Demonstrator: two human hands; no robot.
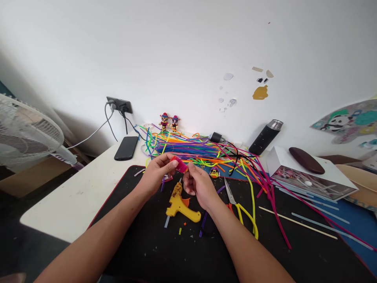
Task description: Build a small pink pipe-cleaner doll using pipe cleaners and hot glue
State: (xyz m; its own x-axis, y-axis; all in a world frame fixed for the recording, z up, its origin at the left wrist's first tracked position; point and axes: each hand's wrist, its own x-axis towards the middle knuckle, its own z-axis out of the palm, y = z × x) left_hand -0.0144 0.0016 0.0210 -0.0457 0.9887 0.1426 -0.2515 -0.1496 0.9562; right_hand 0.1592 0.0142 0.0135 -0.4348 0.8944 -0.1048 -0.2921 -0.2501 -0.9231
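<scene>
Both my hands meet above a black desk mat [153, 243]. My left hand [157, 173] pinches a small pink pipe-cleaner piece [179, 164], and my right hand [198, 184] closes its fingertips on the same piece from the right. Just below the hands lies a yellow glue gun [180, 204]. Behind them spreads a pile of many-coloured pipe cleaners [194, 151]. Scissors [235, 202] with yellow handles lie to the right of my right wrist.
A black phone [126, 148] lies at the back left beside a wall socket [119, 105]. A white fan [28, 131] stands at far left. Two small figurines [169, 122], a dark flask [265, 137], a white box [306, 173] and a thin wooden stick [297, 223] lie around.
</scene>
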